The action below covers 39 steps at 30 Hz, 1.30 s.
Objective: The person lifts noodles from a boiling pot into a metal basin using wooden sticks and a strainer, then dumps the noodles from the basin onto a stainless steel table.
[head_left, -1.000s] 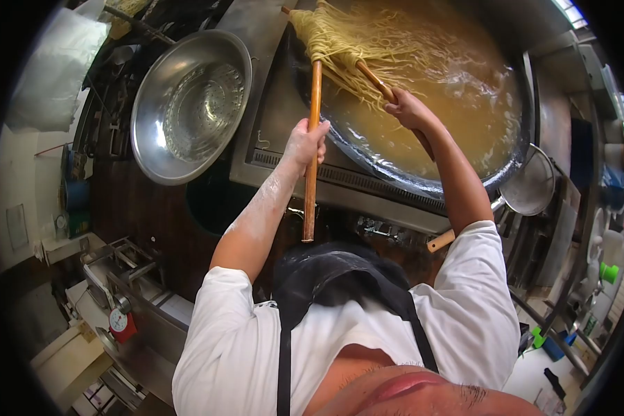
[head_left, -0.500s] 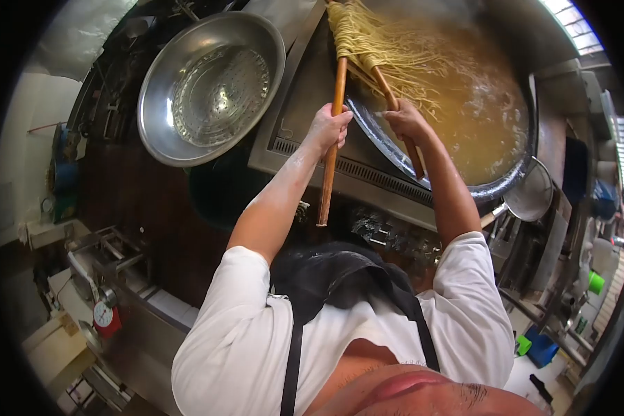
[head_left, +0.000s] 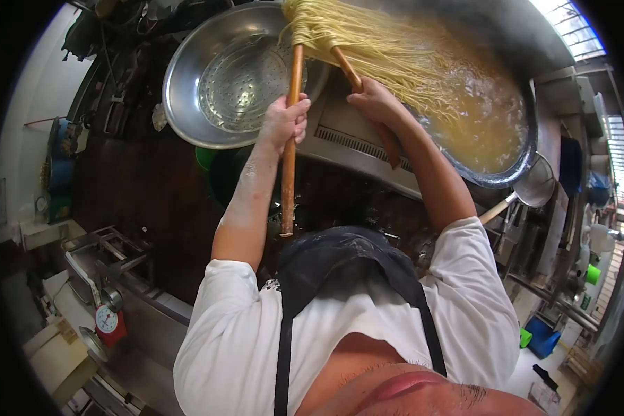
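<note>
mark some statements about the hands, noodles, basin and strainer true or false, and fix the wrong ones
1. The left hand grips a wooden stick. True.
2. The right hand is empty. False: the right hand grips a second wooden stick.
3. The noodles drape over both sticks. True.
4. The metal basin is right of the pot in the picture. False: the metal basin is on the left of the pot.
5. Neither hand holds the strainer. True.
</note>
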Tool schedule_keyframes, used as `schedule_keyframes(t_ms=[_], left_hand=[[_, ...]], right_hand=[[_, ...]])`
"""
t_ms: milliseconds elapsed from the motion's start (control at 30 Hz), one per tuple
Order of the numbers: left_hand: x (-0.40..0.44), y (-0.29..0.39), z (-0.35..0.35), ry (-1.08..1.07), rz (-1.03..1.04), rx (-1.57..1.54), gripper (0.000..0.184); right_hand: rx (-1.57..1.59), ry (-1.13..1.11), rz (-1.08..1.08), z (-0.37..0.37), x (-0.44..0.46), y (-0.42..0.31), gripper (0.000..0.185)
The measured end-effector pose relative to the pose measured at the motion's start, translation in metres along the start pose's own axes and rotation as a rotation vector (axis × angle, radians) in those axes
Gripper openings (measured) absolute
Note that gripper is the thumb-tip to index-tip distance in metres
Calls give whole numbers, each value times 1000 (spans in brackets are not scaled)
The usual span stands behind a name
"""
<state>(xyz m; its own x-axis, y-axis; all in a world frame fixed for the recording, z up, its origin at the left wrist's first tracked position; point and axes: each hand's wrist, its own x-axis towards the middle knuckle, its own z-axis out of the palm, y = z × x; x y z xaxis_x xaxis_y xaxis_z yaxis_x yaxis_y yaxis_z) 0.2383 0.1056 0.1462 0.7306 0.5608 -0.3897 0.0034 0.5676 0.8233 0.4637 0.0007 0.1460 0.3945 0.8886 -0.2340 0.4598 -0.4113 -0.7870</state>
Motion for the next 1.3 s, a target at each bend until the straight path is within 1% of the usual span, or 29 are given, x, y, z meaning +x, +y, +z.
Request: schedule_keyframes(t_ms=[100,167,200,300,333,400,433,500,567,600,633,667,700,733,767,800,833,867,900,933,967,1000,1033,1067,1100,1167,1233,1300], left_hand=[[-7,1,-46,35,-3,1,25],[-9,-4,-70,85,-13,-5,22],[-9,-7,-79,107,-14,-9,21],[-13,-28,-101,171,-64,23,19],[-11,-41,-113,174,-90,24,17],[-8,-63,-136,169,-152,48,16],[-7,-74,-146,167,-184,60,16],[-8,-90,-157,180,-248,116,15],[-14,-98,-156,189,-273,234,16],[-21,-96,-155,197,-292,337,22],[-25,-97,-169,191,-302,554,32],[-38,-88,-182,193,-305,769,35],[-44,-87,-214,180,-300,1003,42],[-55,-82,-259,95,-56,1373,54],[-80,-37,-251,20,-314,1320,64],[-100,-28,-292,66,-263,1458,58],[-132,19,-273,-3,-403,1372,50],[-159,45,-280,29,-471,1271,44],[-188,65,-284,98,-434,1105,44],[-212,94,-257,185,-479,1172,45],[-229,114,-236,195,-442,1198,46],[-240,132,-181,286,-453,1234,46],[-241,131,-145,336,-374,1196,43],[-230,123,-98,311,-364,1105,43],[-213,108,-48,289,-354,1012,42],[-173,72,32,100,-532,848,39],[-140,37,92,-131,-725,681,38],[-117,5,141,-238,-821,605,35]], right_hand=[[-141,-72,-2,32,12,-35,29],[-211,-68,11,57,21,-43,30],[-249,-63,17,66,25,-43,31],[-415,-167,41,82,30,-34,31],[-533,-200,0,81,25,-28,33],[-599,-208,-94,63,5,-9,35],[-633,-213,-140,53,-7,-2,36],[-808,-231,-27,27,-25,6,26],[-913,-179,-27,-9,-50,7,24],[-937,-160,20,-29,-62,3,24],[-959,-145,65,-50,-74,-2,25],[-1018,-101,79,-75,-85,-6,24],[-1076,-57,91,-103,-96,-8,23],[-1099,-21,66,-134,-113,-7,21],[-1121,19,45,-165,-134,-5,19],[-1088,-8,125,-194,-157,-5,22],[-1052,-37,211,-220,-182,-2,26],[-978,-28,210,-244,-212,2,32],[-908,-14,217,-269,-241,14,39],[-841,56,221,-295,-269,46,42],[-772,121,220,-318,-295,77,45],[-755,151,334,-335,-311,92,43],[-736,178,442,-350,-326,102,42],[-716,203,545,-364,-337,114,40],[-724,201,566,-378,-342,128,38],[-742,201,607,-407,-347,159,35],[-874,177,561,-434,-349,195,29],[-953,113,541,-456,-342,221,25]])
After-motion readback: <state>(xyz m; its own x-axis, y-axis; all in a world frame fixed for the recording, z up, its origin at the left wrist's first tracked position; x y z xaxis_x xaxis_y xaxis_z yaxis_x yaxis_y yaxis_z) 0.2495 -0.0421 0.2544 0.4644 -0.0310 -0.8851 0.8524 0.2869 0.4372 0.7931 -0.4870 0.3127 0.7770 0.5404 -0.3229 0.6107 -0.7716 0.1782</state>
